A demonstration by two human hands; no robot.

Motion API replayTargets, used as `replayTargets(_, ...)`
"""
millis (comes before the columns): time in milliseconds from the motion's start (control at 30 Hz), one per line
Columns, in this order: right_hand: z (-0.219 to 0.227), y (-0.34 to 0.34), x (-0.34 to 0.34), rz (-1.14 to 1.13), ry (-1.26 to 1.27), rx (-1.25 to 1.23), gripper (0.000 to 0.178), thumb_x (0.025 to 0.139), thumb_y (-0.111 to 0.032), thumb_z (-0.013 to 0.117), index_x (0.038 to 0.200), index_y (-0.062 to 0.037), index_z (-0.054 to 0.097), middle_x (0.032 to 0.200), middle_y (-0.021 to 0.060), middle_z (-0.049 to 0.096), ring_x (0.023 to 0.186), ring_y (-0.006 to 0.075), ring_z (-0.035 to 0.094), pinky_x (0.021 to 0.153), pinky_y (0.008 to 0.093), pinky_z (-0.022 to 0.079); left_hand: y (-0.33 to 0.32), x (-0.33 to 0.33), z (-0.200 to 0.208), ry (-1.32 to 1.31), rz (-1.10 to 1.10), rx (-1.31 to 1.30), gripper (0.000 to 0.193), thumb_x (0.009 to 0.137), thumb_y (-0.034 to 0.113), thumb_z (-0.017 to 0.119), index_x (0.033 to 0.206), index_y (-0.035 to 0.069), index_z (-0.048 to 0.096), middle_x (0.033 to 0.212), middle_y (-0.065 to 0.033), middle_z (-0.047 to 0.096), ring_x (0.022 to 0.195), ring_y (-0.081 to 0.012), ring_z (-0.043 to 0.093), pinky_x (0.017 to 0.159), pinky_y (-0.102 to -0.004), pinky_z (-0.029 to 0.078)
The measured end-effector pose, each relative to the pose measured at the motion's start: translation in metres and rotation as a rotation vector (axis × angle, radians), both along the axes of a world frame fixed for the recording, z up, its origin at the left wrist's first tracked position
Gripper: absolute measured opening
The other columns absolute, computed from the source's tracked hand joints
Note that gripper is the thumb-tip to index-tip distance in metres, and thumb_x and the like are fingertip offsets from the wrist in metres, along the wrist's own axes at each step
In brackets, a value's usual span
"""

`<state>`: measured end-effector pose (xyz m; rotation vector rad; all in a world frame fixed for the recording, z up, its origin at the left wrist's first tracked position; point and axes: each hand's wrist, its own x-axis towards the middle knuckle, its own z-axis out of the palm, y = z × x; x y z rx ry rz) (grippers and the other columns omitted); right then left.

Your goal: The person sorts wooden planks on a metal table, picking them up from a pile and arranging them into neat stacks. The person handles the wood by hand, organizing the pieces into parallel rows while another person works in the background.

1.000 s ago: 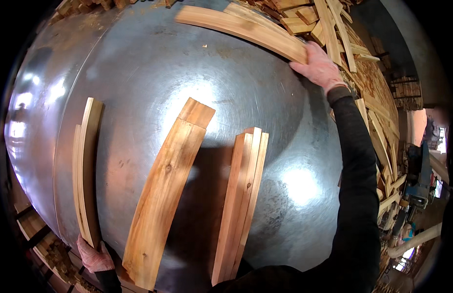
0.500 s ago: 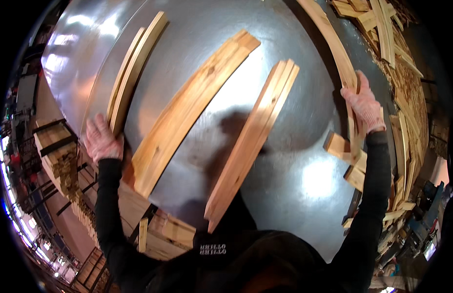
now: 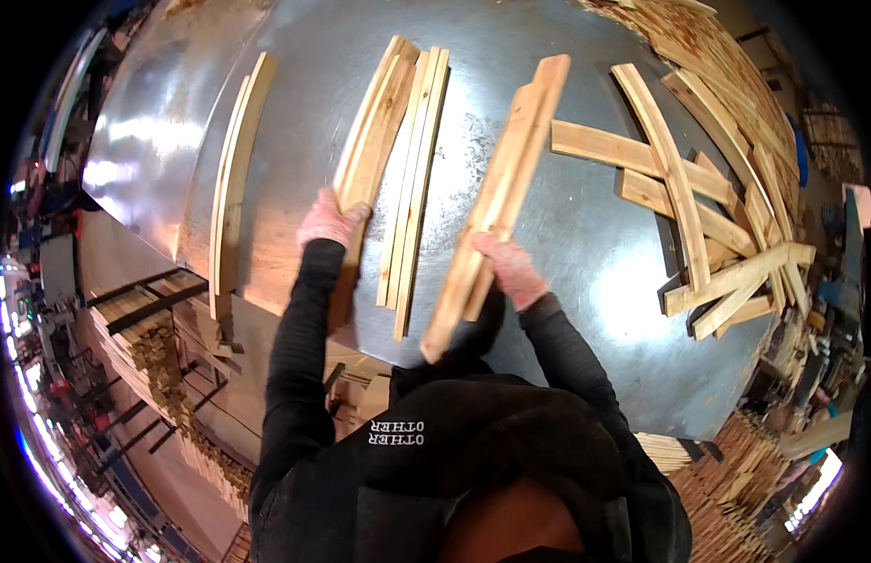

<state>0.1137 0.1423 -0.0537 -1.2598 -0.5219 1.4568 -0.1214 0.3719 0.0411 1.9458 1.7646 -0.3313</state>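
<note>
My left hand (image 3: 332,220), in a pale pinkish glove, is closed around the near part of a set of wooden boards (image 3: 387,122) lying lengthwise away from me. To the right, my gloved right hand (image 3: 512,272) grips another set of wooden boards (image 3: 511,178) near its lower end, with the thumb over the near face. These boards are staggered, one end reaching further than the other. Between the two sets lies a pair of narrow wood strips (image 3: 415,192), touched by neither hand. My palms and some fingers are hidden.
A shiny metal table (image 3: 595,216) lies under the boards. Two more strips (image 3: 236,178) rest at its left. Crossed loose boards (image 3: 675,178) overlap on the right, beside a rough chipboard surface (image 3: 736,80). Stacked lumber (image 3: 154,347) stands below the table's left edge.
My right hand has let go of a long board at the right and now holds the middle boards. My left hand has moved right, from the far-left strips to another set. The view has shifted.
</note>
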Motion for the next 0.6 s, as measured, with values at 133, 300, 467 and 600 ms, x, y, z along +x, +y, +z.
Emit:
replayTargets(133,0.046,0.042,-0.059,0.240,-0.422,-0.249,0.028,0.096,-0.014,0.050,0.119,-0.0093,0.065,0.118,0.0083,0.066,0.112,0.0248,0.061,0.100,0.0343,0.046,-0.064,0.018,-0.017,-0.502,0.029,0.037,0.089,0.083,0.058,0.065,0.147,0.006,0.033,0.130,-0.0265,0.057,0.122,-0.0398,0.055,0.101,-0.0441,0.043)
replayTargets(300,0.005,0.019,-0.043,0.236,-1.113,0.629,0.032,0.083,-0.004,0.054,0.113,-0.0082,0.066,0.103,0.0065,0.068,0.103,0.0292,0.064,0.095,0.0323,0.048,-0.102,0.045,0.012,-0.075,-0.027,0.152,0.119,0.076,0.055,0.073,0.155,0.002,0.001,0.143,-0.0306,0.040,0.131,-0.0417,0.044,0.103,-0.0486,0.042)
replayTargets(467,0.038,-0.066,0.038,-0.082,0.491,-0.037,0.037,0.088,-0.024,0.069,0.116,0.0002,0.066,0.114,0.0078,0.068,0.114,0.0163,0.060,0.101,0.0294,0.045,-0.132,0.062,0.018,0.013,-0.385,0.818,0.104,0.082,0.046,0.070,0.153,-0.002,0.012,0.146,-0.0288,0.037,0.133,-0.0375,0.042,0.110,-0.0433,0.036)
replayTargets(600,0.085,-0.097,0.063,-0.258,0.365,-0.128,0.043,0.091,-0.026,0.067,0.124,0.0012,0.062,0.119,0.0096,0.067,0.109,0.0187,0.063,0.095,0.0317,0.050,-0.192,0.106,-0.060,-1.083,-0.071,-0.438,0.072,0.087,0.034,0.070,0.141,-0.003,0.038,0.137,-0.0161,0.048,0.119,-0.0228,0.050,0.102,-0.0352,0.040)
